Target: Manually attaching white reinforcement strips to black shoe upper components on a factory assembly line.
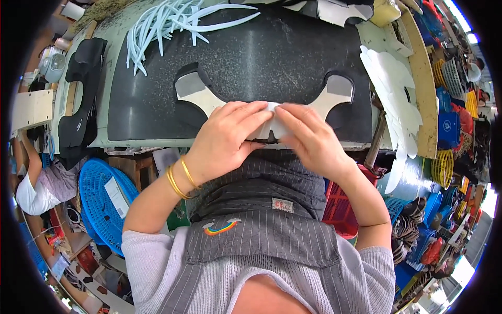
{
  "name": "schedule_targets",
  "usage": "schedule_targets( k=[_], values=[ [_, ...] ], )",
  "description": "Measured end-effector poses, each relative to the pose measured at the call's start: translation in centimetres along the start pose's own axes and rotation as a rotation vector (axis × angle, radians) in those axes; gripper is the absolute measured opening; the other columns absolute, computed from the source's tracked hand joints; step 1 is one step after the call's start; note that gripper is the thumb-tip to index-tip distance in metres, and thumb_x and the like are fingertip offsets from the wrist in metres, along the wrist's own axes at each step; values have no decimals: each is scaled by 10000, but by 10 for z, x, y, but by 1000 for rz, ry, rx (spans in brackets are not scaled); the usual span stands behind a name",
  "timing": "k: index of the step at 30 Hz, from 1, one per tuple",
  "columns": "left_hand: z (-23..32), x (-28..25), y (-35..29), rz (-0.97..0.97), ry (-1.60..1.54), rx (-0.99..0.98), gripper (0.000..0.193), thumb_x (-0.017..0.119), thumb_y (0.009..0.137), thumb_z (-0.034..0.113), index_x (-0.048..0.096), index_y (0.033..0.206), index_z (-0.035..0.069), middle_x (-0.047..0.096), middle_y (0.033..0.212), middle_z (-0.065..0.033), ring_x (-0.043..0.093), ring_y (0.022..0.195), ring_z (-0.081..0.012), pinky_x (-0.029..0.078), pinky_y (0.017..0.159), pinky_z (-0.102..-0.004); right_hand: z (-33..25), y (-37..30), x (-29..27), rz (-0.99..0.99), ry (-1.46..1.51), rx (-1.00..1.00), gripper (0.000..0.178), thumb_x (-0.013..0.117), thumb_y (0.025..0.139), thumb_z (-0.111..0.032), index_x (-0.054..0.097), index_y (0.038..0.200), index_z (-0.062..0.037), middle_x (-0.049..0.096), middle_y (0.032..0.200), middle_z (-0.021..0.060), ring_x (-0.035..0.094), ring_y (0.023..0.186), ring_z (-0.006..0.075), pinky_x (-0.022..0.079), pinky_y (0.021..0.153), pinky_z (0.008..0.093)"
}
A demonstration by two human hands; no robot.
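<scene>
At the front edge of the black work mat lies a curved, two-armed shoe upper piece, cream on top with grey patches at its ends and a black edge. My left hand is closed on its middle, fingertips pressing a small white patch and thumb below the edge. From the other side my right hand holds the same middle part, fingers together and slightly smeared by motion. A small dark notch shows between the hands. My fingers hide much of the centre.
Pale blue strips lie in a heap at the back left. Black shoe pieces rest left of the mat, white cut pieces on its right beside a wooden handle. Below stand a blue basket and a red crate.
</scene>
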State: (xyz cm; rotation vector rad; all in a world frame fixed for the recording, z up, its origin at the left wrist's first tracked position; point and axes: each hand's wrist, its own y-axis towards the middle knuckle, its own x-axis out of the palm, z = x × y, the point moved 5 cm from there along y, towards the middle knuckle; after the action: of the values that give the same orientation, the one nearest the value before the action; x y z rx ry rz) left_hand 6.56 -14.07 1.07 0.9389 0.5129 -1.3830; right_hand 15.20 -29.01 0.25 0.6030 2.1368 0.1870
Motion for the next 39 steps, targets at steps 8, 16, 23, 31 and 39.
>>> schedule_targets(
  k=[8, 16, 23, 31, 39],
  values=[
    [12, -8, 7, 164, 130, 21, 433, 629, 734, -57, 620, 1159, 23, 675, 1087, -113, 636, 1020, -303, 497, 880, -405, -18, 12, 2, 69, -295, 46, 561, 694, 700, -37, 531, 1228, 58, 641, 1117, 167, 641, 1022, 301, 533, 842, 381],
    [2, 10, -8, 407, 154, 53, 401, 561, 666, -95, 694, 1018, 43, 715, 989, -101, 695, 871, -266, 547, 757, -350, -12, 0, 14, 196, -495, -209, 385, 610, 737, -87, 620, 1096, 51, 668, 1075, 147, 683, 963, 248, 552, 833, 341],
    [7, 0, -9, 14, 206, 203, 272, 629, 747, 47, 712, 1006, 36, 717, 1011, -88, 696, 974, -231, 565, 826, -331, -18, -6, 14, -107, -613, -312, 393, 620, 723, -87, 637, 1089, 55, 642, 1142, 185, 644, 1090, 297, 534, 934, 384],
    [3, -7, -14, -15, 127, 63, 261, 586, 791, 77, 703, 1022, 45, 702, 1099, -96, 682, 1020, -219, 562, 830, -332, 1, 13, -8, -310, -29, -50, 422, 646, 744, 52, 656, 1160, -18, 657, 1198, 151, 610, 1164, 307, 500, 1005, 391],
    [14, 11, -22, -8, 177, 94, 300, 630, 756, 111, 616, 1051, 60, 613, 1079, -91, 616, 958, -238, 514, 829, -365, 31, 177, 6, -123, -290, -125, 179, 641, 866, -136, 669, 996, -16, 673, 978, 128, 627, 902, 352, 513, 811, 396]
  ],
)
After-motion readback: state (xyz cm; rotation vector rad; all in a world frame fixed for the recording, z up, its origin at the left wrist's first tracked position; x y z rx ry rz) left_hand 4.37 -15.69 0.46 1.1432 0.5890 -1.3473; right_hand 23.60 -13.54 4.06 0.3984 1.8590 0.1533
